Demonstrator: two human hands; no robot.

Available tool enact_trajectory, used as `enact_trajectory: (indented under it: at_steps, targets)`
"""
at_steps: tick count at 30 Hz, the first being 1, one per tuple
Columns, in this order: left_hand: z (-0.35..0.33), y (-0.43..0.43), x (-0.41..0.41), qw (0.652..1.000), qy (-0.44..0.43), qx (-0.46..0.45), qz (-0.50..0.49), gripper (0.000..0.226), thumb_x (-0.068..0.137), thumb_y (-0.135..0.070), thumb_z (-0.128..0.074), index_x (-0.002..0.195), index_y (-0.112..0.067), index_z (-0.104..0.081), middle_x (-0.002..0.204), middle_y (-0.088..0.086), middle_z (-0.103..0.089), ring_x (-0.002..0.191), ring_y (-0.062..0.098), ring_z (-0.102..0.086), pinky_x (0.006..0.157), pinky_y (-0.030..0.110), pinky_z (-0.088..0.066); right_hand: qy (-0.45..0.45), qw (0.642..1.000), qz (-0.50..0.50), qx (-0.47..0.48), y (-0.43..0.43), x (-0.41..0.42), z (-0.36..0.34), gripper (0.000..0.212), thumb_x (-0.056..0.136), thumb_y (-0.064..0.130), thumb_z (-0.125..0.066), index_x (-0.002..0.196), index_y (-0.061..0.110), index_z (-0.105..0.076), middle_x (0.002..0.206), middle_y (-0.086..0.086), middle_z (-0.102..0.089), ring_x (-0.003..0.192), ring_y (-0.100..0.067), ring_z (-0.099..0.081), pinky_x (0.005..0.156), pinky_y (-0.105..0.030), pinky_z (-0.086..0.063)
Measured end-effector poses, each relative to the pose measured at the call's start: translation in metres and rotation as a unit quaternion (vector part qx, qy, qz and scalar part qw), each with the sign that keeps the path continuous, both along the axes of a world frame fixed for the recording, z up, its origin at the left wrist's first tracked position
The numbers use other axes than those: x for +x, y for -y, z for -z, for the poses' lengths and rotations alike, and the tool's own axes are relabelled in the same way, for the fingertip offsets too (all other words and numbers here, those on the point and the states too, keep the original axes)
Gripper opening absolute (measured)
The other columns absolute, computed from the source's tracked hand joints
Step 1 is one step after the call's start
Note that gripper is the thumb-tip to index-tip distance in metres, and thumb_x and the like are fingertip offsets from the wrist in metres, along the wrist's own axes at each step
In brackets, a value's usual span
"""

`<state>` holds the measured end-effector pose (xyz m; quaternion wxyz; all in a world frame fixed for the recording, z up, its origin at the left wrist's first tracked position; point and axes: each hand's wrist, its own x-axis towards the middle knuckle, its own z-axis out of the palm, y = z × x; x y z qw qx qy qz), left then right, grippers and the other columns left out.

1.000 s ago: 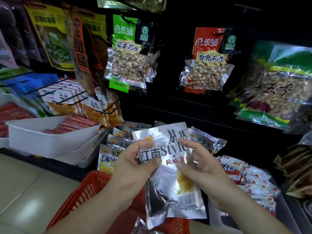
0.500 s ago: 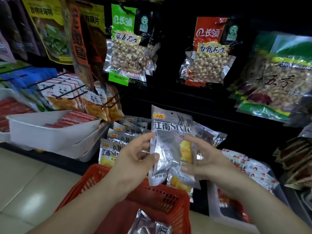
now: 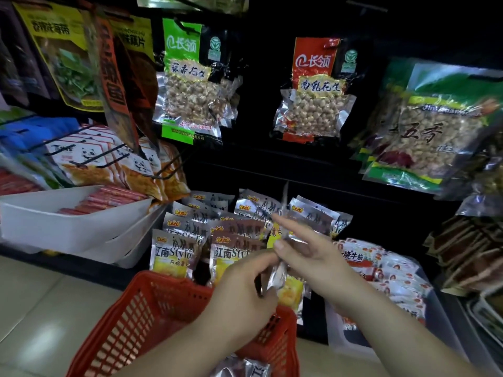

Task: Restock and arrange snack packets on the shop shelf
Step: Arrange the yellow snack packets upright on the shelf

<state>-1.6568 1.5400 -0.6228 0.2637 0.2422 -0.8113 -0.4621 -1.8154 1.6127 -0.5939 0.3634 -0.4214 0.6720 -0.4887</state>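
A silver snack packet [image 3: 278, 273], turned edge-on to me, stands upright between my two hands. My left hand [image 3: 245, 291] pinches its lower part. My right hand [image 3: 307, 257] holds it from the right, thumb against the foil and index finger stretched out. Just behind, rows of the same silver-and-yellow packets [image 3: 177, 254] stand on the low shelf. Under my arms is a red plastic basket [image 3: 152, 308], with more silver packets [image 3: 245, 368] in its bottom.
A white tray [image 3: 68, 229] of red sausage sticks sits at the left. Red-and-white packets [image 3: 381, 270] fill a bin at the right. Peanut bags [image 3: 313, 91] hang above on the dark rack. Pale floor tiles [image 3: 40, 308] lie at the lower left.
The packet faced me a second ago; both hands have since turned it edge-on and carried it forward and down towards the rows on the shelf. The view moved closer.
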Motion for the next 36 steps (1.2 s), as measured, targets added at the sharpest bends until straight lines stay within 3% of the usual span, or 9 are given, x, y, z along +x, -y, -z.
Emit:
enact_trajectory:
  at_steps: [3,6,11,14,18,24,27,30,36]
  targets:
    - [0.001,-0.009,-0.009,0.999,-0.007,0.027,0.045,0.044,0.093,-0.003,-0.067,0.124,-0.033,-0.069,0.120,-0.028,-0.066,0.088,-0.014,-0.062,0.078,0.009,-0.046,0.023,0.996,0.089,-0.010,-0.002,-0.007,0.003,0.029,0.100,0.029,-0.068,0.118,0.052,-0.072,0.122,0.000,-0.070,0.096,-0.003,-0.071,0.078,-0.024,-0.060]
    - [-0.003,-0.016,-0.017,0.991,-0.011,0.107,0.077,0.026,0.096,-0.009,-0.069,0.117,-0.024,-0.074,0.115,-0.014,-0.072,0.105,-0.005,-0.064,0.084,0.011,-0.049,0.032,0.990,0.136,-0.011,-0.011,-0.023,0.010,0.048,0.098,-0.001,-0.059,0.108,0.042,-0.075,0.118,0.001,-0.067,0.068,-0.024,-0.060,0.064,-0.034,-0.057]
    - [0.003,0.001,-0.033,0.985,-0.040,0.111,-0.125,0.022,0.087,-0.008,-0.080,0.095,-0.024,-0.066,0.099,-0.003,-0.071,0.091,0.000,-0.063,0.077,0.010,-0.048,0.065,0.987,0.142,-0.040,-0.027,-0.034,0.015,0.048,0.088,-0.022,-0.042,0.091,0.024,-0.058,0.100,-0.006,-0.056,0.063,-0.026,-0.041,0.058,-0.040,-0.036]
    - [-0.001,0.013,-0.040,0.955,-0.064,0.262,-0.124,0.027,0.082,-0.004,-0.084,0.092,-0.017,-0.062,0.100,0.004,-0.072,0.094,0.014,-0.068,0.085,0.025,-0.057,0.102,0.983,0.142,-0.061,-0.036,-0.038,0.013,0.039,0.088,-0.026,-0.043,0.090,0.013,-0.043,0.091,-0.007,-0.052,0.073,-0.025,-0.046,0.062,-0.042,-0.035]
    - [-0.002,0.017,-0.055,0.957,-0.056,0.271,-0.089,0.031,0.080,0.004,-0.083,0.087,-0.015,-0.060,0.086,0.004,-0.067,0.083,0.019,-0.067,0.078,0.038,-0.063,0.060,0.979,0.189,-0.047,-0.042,-0.048,0.015,0.043,0.082,-0.024,-0.064,0.114,0.001,-0.049,0.104,-0.028,-0.065,0.100,-0.044,-0.068,0.083,-0.057,-0.059]
    - [0.026,0.020,-0.079,0.977,-0.053,0.174,-0.111,0.026,0.085,0.006,-0.075,0.080,-0.014,-0.059,0.070,0.000,-0.058,0.058,0.005,-0.052,0.054,0.019,-0.047,0.031,0.989,0.141,0.008,-0.040,-0.055,0.020,0.032,0.084,0.030,-0.085,0.114,0.026,-0.076,0.097,0.008,-0.079,0.096,-0.012,-0.075,0.095,-0.046,-0.060]
    - [0.054,0.030,-0.082,0.988,0.011,0.134,-0.080,0.026,0.090,0.005,-0.069,0.082,-0.016,-0.059,0.085,-0.002,-0.062,0.075,0.002,-0.058,0.073,0.020,-0.051,-0.023,0.989,0.125,0.073,-0.026,-0.074,0.044,0.028,0.090,0.042,-0.078,0.111,0.023,-0.077,0.079,0.001,-0.076,0.078,-0.017,-0.074,0.097,-0.053,-0.058]
    - [0.075,0.051,-0.080,0.981,0.095,0.143,-0.086,0.022,0.094,0.001,-0.065,0.095,-0.020,-0.059,0.099,-0.007,-0.060,0.096,0.013,-0.063,0.079,0.033,-0.053,-0.030,0.984,0.082,0.155,-0.011,-0.092,0.077,0.059,0.090,0.050,-0.076,0.134,0.012,-0.067,0.068,-0.026,-0.056,0.073,-0.028,-0.070,0.085,-0.031,-0.053]
    - [0.096,0.083,-0.092,0.966,0.200,0.163,-0.036,0.053,0.092,0.010,-0.053,0.129,-0.027,-0.058,0.131,-0.006,-0.054,0.105,0.016,-0.060,0.092,0.039,-0.056,0.012,0.977,0.051,0.208,-0.004,-0.097,0.151,0.002,0.092,0.029,-0.079,0.092,0.028,-0.081,0.101,-0.011,-0.078,0.099,-0.032,-0.072,0.082,-0.044,-0.057]
